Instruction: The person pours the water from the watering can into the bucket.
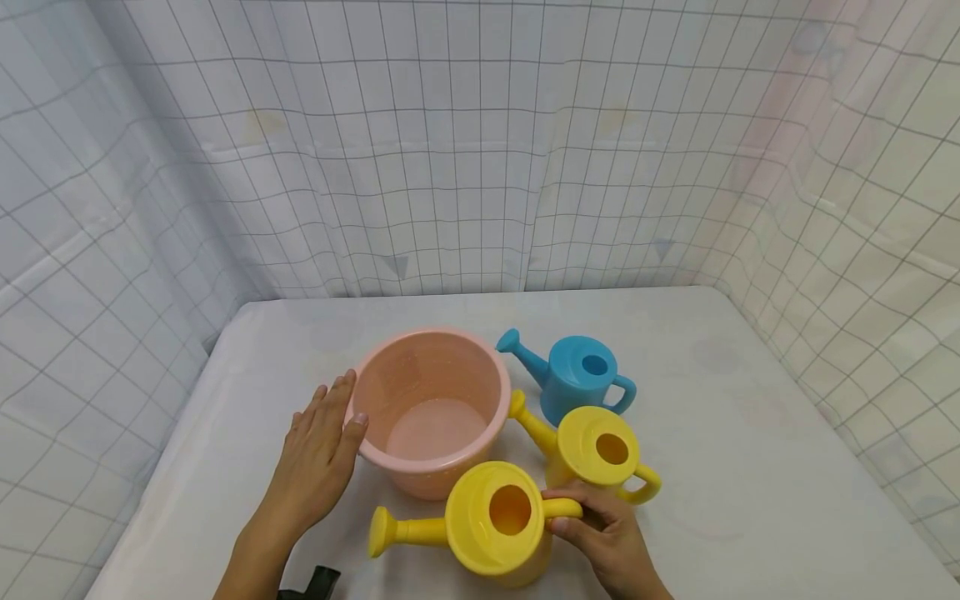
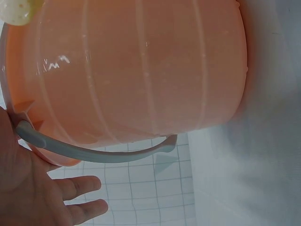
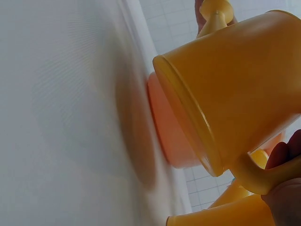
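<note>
My right hand [image 1: 611, 537] grips the handle of a yellow watering can [image 1: 480, 533] in front of a pink bucket [image 1: 427, 367]. The can's spout points left. In the right wrist view, its base hangs above the table over a shadow. My left hand [image 1: 318, 458] rests against the bucket's left rim, fingers stretched out and holding nothing. Low in the left wrist view, a grey bail handle [image 2: 103, 154] lies along the bucket's side. The bucket stands upright, and its visible floor is bare.
Right of the bucket stands a second yellow watering can [image 1: 581, 446], close beside my right hand. Behind it is a blue watering can [image 1: 577, 392]. A white cloth covers the table [image 1: 750, 450]. Grid-patterned curtains [image 1: 480, 167] enclose the back and sides. Near my left wrist lies a black object [image 1: 321, 581].
</note>
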A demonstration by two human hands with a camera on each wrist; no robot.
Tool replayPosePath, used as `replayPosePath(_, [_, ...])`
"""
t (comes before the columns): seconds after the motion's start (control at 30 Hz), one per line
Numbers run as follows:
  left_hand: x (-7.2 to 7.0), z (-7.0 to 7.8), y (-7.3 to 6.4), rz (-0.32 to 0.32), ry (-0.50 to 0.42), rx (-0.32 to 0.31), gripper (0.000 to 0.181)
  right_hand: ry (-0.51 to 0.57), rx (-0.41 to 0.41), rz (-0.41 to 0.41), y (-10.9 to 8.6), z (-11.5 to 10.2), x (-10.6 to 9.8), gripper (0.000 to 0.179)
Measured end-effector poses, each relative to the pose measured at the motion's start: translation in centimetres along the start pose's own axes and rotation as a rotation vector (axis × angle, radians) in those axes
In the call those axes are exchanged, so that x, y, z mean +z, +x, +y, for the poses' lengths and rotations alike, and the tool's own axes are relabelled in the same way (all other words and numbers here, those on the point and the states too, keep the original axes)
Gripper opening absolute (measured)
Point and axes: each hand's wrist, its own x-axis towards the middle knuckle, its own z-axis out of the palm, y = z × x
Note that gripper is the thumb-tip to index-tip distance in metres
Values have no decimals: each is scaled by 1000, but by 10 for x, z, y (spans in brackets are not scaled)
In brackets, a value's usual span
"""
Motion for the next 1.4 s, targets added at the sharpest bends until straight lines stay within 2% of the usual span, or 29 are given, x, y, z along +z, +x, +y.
replayPosePath(0.1, [0,0,0,0,-1,1,56,-14,39,5,0,2,1,26])
replayPosePath(0.2, [0,0,0,1,-5,5,56,-20,38,-6,1,5,1,26])
replayPosePath(0.5, [0,0,1,3,0,8,56,-19,-42,-48,3,12,2,27])
replayPosePath(0.73, [-1,0,1,3,-8,14,56,-12,23,-32,4,13,3,26])
replayPosePath(1.23, [0,-1,0,4,-24,12,56,44,72,-76,0,18,2,26])
replayPosePath(1.4, [-1,-1,0,4,-29,15,56,8,81,-93,-2,16,1,26])
